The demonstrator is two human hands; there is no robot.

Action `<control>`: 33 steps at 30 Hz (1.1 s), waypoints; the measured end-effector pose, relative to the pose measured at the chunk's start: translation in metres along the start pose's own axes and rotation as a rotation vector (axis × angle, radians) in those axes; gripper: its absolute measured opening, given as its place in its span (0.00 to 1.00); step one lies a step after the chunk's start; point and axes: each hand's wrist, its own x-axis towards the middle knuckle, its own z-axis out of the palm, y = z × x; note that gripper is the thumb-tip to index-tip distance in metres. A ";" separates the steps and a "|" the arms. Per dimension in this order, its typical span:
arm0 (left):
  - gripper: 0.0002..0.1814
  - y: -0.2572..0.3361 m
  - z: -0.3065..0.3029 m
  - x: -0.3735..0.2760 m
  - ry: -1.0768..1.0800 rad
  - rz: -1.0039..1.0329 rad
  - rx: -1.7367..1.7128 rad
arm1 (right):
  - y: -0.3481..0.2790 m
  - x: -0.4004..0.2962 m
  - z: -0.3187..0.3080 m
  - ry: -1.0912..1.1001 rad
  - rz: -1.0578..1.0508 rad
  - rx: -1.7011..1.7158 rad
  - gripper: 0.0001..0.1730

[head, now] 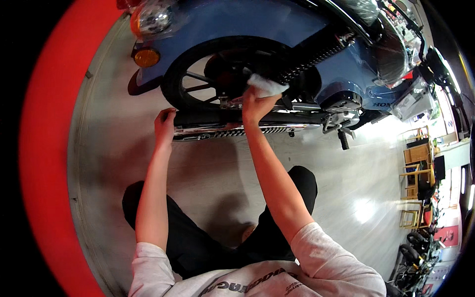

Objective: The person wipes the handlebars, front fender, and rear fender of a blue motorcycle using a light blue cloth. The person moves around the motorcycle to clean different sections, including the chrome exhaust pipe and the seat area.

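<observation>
A blue Honda motorcycle stands before me, its black rear wheel (174,80) under a blue rear fender (219,20). My right hand (258,104) grips a white cloth (265,86) beside the wheel's hub, just below the lower end of the black rear shock absorber (315,55). Part of the hub is hidden behind the cloth and hand. My left hand (164,124) has its fingers curled at the rear end of the exhaust muffler (213,118). Along the muffler runs a slotted chrome heat shield (233,131).
A red wall panel or board (44,148) rises on my left. Clear plastic film wraps the tail lamp (157,18), near an orange reflector (147,58). A footpeg (343,140) juts out on the right. Farther right are wooden chairs (410,219) and parked motorcycles (410,256).
</observation>
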 end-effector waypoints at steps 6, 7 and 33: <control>0.10 0.010 0.008 -0.004 0.025 -0.069 -0.009 | 0.004 0.022 -0.001 -0.005 0.432 0.573 0.26; 0.10 0.009 0.008 -0.005 0.012 -0.035 -0.023 | -0.005 0.041 0.000 0.053 0.404 0.652 0.25; 0.11 0.029 0.009 -0.013 0.099 -0.111 -0.010 | 0.007 0.085 -0.158 0.237 0.302 0.282 0.22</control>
